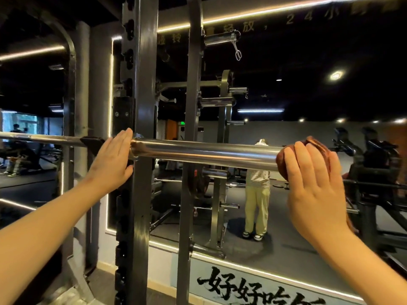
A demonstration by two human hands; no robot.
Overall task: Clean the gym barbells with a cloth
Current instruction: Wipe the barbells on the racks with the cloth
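Head view puts you in front of a wide mirror (308, 95) that fills the wall behind the rack and is edged with a thin strip of light. In it you can see a person (257, 194) in pale trousers and a striped top, standing among other racks and machines. Below the mirror the wall carries large black brush-painted characters (253, 289). Nearest to you stands the dark rack upright (144, 73), with a column of holes down its left face, and a second upright (191, 84), slimmer, rises just to its right. The barbell (198, 151) lies level across the middle of the picture, resting at the rack upright. Its thin shaft runs off to the left edge over a black hook (92, 142), and its thick polished sleeve runs right toward your right hand. Your left hand (112, 161) lies flat at the inner end of the sleeve, fingers (123, 139) straight and close together, palm pressed where the sleeve meets the rack upright; it holds nothing. Your right hand (312, 186) is at the outer end of the sleeve, its fingers curled over the top of a reddish-brown cloth (317, 144), which is bunched round the sleeve's end and hides the tip of the bar. The cloth shows above and beside your fingers and touches the steel. High on the second upright a short steel peg (217, 39) sticks out to the right, and a spring collar (237, 49) hangs from its end.
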